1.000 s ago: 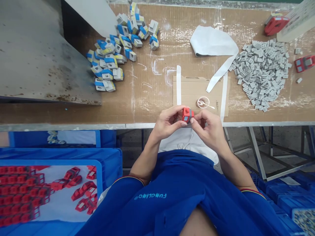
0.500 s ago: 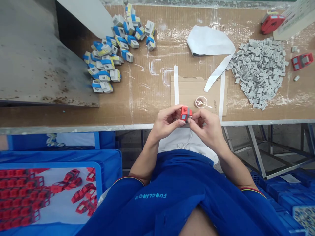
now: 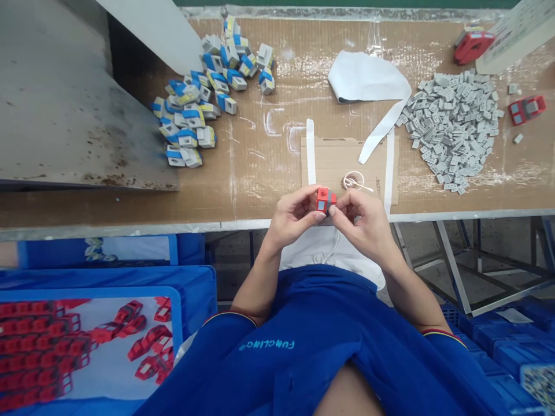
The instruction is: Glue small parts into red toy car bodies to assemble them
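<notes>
Red plastic block [image 3: 326,200] is staying pinched between both hands, just over the worktop's front edge.
Left hand [image 3: 295,216] and right hand [image 3: 362,218] are curling almost shut, gripping it with the fingertips (the fingers hide part of it). On the worktop [image 3: 260,75], a heap of grey pieces [image 3: 451,130] is lying at right and blue-and-yellow blocks [image 3: 191,118] at left, while red frames [image 3: 39,346] are lying in a blue crate [image 3: 108,277] below.
</notes>
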The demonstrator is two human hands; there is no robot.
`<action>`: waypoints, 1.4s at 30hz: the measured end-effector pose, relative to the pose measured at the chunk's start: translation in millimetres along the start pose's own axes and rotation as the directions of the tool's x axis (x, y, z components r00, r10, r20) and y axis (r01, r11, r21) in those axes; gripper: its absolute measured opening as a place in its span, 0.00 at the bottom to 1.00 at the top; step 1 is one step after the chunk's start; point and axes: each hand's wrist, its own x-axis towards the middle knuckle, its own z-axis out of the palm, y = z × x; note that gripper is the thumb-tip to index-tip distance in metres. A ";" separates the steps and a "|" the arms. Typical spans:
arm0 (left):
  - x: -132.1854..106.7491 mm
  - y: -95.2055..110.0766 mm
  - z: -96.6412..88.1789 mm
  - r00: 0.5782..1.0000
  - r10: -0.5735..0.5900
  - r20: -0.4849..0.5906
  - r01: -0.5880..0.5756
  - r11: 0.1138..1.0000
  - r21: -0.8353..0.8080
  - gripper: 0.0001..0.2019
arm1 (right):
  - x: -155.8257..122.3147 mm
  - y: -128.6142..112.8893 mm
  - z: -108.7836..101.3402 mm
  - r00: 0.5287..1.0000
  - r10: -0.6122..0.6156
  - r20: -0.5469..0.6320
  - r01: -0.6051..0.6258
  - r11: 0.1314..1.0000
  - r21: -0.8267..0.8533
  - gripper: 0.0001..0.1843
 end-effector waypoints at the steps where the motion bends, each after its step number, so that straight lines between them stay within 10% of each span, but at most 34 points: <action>1: 0.2 0.0 -0.1 1.000 0.006 0.004 -0.006 1.000 -0.008 0.25 | -0.4 -0.5 -0.2 1.000 -0.005 -0.001 0.005 1.000 -0.002 0.09; 16: -0.5 0.5 -2.7 1.000 0.022 0.005 -0.021 0.998 -0.057 0.24 | -2.8 8.3 4.0 0.990 -0.142 0.015 0.142 0.990 -0.015 0.11; 26: -19.3 2.0 14.8 0.997 -0.080 0.013 0.079 0.926 -0.370 0.28 | -28.0 13.9 18.8 0.855 -0.501 -0.131 0.470 0.857 -0.212 0.19; 37: -20.7 16.7 16.6 0.984 -0.032 0.174 0.087 0.943 -0.321 0.23 | -33.8 14.3 2.6 0.789 -0.613 -0.050 0.551 0.740 -0.386 0.25; 42: -13.9 19.4 14.4 0.993 0.011 0.115 -0.006 0.999 -0.040 0.23 | -29.6 19.1 -14.3 0.796 -0.605 0.008 0.567 0.740 -0.362 0.29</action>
